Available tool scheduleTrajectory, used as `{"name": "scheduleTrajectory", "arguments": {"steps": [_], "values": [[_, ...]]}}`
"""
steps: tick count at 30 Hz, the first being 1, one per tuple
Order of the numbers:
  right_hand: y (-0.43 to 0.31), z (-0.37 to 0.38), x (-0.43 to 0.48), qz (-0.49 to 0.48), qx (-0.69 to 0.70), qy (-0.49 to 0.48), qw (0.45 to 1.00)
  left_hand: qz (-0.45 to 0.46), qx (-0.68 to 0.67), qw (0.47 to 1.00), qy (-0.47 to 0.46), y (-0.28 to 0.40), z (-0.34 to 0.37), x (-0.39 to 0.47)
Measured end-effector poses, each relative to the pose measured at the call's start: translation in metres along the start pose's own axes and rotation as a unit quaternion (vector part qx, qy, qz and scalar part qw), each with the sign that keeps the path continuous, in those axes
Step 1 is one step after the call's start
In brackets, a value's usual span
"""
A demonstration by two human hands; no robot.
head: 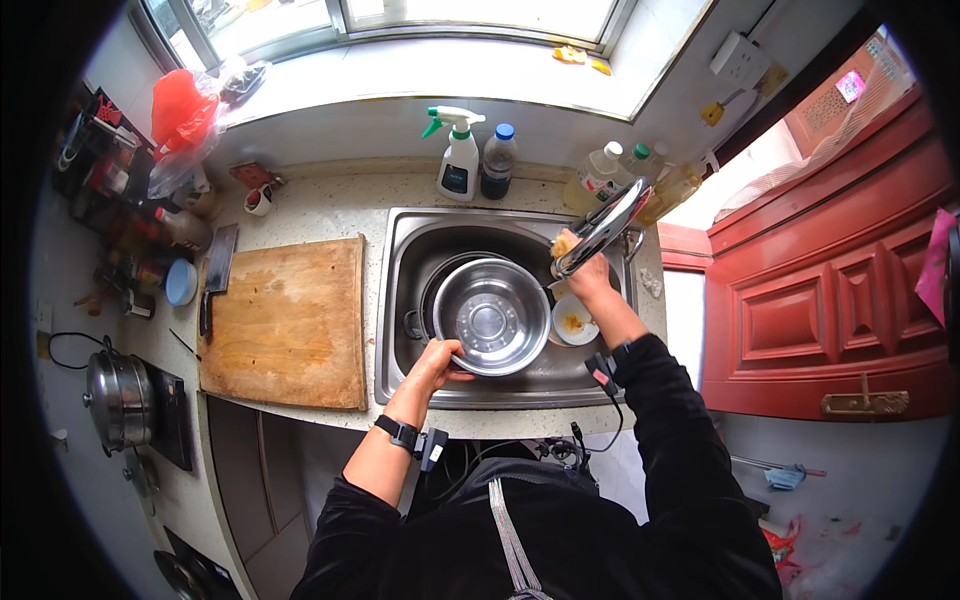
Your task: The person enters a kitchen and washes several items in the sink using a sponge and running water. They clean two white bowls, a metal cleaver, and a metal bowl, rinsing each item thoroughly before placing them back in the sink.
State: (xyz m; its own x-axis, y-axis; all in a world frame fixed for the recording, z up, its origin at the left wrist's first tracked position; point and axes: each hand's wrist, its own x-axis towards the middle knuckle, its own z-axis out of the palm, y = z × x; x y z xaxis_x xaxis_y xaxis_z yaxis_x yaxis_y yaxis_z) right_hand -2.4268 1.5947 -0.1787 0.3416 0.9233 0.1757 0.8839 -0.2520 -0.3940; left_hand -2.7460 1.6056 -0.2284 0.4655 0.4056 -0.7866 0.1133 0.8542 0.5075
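Observation:
A stainless steel basin (491,289) is tilted slightly in the sink (540,390), its near left rim gripped by my left hand (441,361). Beneath the basin, partly hidden, is a dark-rimmed metal pot (413,325) with a side handle. At the sink's right side, my right hand (591,276) is behind the chrome faucet (604,232), which hides part of it. Its fingers are closed on a yellowish-brown scrubber (562,244), perhaps a sponge or loofah. Below that hand sits a small white bowl (574,330) with yellow-brown residue inside.
Left of the sink lies a wooden cutting board (289,322), with a cleaver (220,262) along its left edge. A spray bottle (458,169) and a blue-capped bottle (499,161) stand behind the sink. More bottles (592,180) crowd the back right corner. A red door (832,277) is at right.

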Motion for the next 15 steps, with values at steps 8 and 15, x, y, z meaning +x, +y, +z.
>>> {"name": "scheduleTrajectory", "arguments": {"steps": [8,15], "values": [[0.038,0.067,0.048,0.024,0.034,-0.070,0.997,-0.015,-0.002,1.000,0.001,-0.002,0.013,0.011],[0.049,0.078,0.035,0.029,0.099,-0.048,0.993,-0.009,-0.001,1.000,0.001,0.001,0.021,0.017]]}}
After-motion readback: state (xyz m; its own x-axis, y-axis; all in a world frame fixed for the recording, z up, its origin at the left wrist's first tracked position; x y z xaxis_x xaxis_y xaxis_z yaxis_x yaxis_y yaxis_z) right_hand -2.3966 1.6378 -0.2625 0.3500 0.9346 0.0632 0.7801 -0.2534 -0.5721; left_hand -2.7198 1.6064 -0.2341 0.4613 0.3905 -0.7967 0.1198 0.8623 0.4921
